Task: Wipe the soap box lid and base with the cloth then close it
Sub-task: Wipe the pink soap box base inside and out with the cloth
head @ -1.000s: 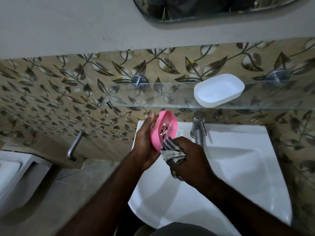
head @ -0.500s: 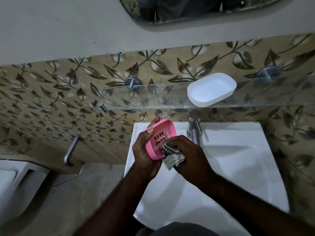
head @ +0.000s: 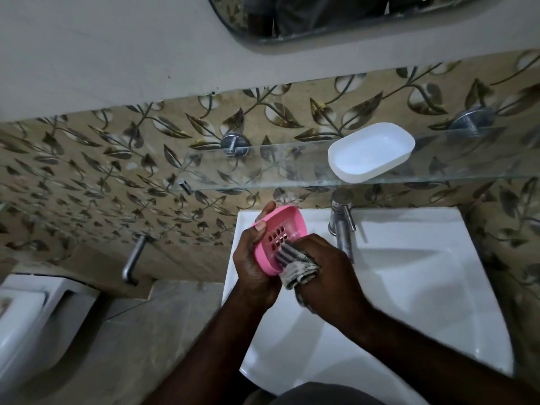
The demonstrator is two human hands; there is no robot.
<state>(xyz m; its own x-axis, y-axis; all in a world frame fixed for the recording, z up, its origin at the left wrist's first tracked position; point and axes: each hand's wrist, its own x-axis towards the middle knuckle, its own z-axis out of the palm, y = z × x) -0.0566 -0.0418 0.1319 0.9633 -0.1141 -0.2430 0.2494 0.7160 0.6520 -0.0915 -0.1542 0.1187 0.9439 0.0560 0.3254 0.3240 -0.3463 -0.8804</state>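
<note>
My left hand [head: 252, 258] grips the pink soap box base [head: 287, 226], a shallow tray with drain holes, tilted over the left rear of the sink. My right hand [head: 324, 267] holds a bunched striped cloth [head: 298, 266] pressed into the lower inside of the pink base. The white soap box lid [head: 371, 152] lies hollow side up on the glass shelf [head: 263, 173], above and right of my hands.
A white sink [head: 409, 287] lies under my hands, with a chrome tap [head: 340, 223] at its back just right of the pink base. A toilet [head: 26, 317] stands at the lower left. A mirror [head: 321, 16] hangs above the leaf-patterned tiles.
The pink base has tipped from nearly upright to lying flatter with its hollow side up. The cloth has stayed pressed at its lower inside as my right hand rubs.
</note>
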